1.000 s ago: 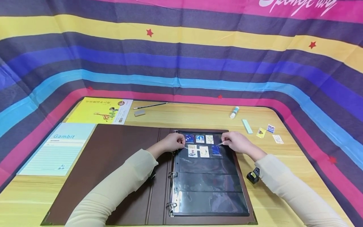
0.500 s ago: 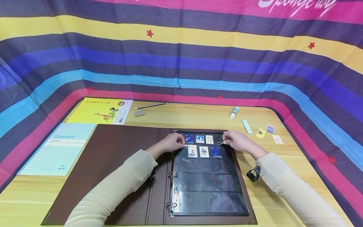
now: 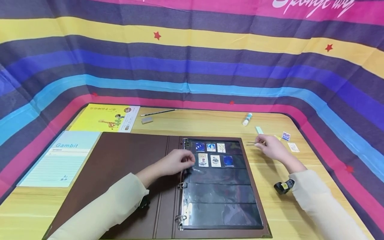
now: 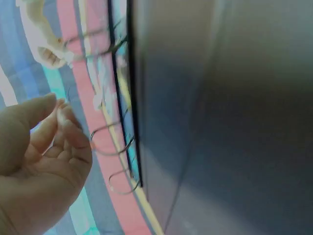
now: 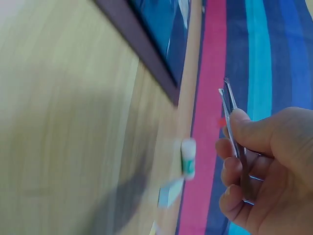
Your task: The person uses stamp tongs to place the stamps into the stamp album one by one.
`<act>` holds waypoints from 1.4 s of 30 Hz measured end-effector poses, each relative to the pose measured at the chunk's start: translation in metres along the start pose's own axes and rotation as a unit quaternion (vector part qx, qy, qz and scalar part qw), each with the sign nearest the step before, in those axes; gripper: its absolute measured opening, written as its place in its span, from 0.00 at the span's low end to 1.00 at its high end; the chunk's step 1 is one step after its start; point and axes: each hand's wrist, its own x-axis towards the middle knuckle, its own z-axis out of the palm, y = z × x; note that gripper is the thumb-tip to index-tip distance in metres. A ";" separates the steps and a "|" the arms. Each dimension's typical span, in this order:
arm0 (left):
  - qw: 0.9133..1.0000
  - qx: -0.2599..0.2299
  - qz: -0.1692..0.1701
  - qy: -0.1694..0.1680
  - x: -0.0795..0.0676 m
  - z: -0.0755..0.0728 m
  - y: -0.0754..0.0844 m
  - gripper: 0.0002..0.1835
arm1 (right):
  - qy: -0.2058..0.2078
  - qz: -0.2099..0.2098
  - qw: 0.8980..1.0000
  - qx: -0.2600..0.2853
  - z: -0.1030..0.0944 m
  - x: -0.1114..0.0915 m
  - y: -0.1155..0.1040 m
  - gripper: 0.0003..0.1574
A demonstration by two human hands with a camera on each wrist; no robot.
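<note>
In the head view, my right hand point(image 3: 272, 147) holds metal tweezers point(image 3: 255, 143) over the table, right of the open stamp album point(image 3: 135, 166). The right wrist view shows the tweezers point(image 5: 230, 117) pinched between thumb and fingers, tips apart with nothing between them. My left hand point(image 3: 180, 161) hovers by the album's rings with loosely bent fingers; nothing shows in it in the left wrist view. Two rows of stamps point(image 3: 215, 161) sit in the upper pockets of the black page point(image 3: 220, 193). Loose stamps point(image 3: 293, 147) lie beyond my right hand, a yellow one partly hidden by it.
A pale green strip point(image 3: 259, 130) and a glue stick point(image 3: 247, 119) lie at the back right. A pencil point(image 3: 159, 112) and an eraser point(image 3: 147, 120) are behind the album. Notebooks point(image 3: 60, 160) lie at the left. A striped cloth point(image 3: 192, 66) hangs around the table.
My right hand has moved right with the tweezers, from the page's top edge toward the loose stamps. My left hand has drawn back and down from the page's upper pockets.
</note>
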 end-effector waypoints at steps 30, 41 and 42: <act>0.991 0.131 -0.015 -0.022 -0.007 0.022 0.003 0.09 | 0.002 0.130 0.990 -0.060 -0.017 -0.031 0.100 0.06; 0.983 0.184 0.017 -0.007 -0.009 0.023 0.005 0.07 | -0.023 0.114 0.991 -0.062 -0.028 -0.064 0.102 0.05; 0.982 0.188 0.020 -0.005 -0.009 0.023 0.005 0.07 | -0.022 0.122 0.990 -0.061 -0.028 -0.067 0.102 0.06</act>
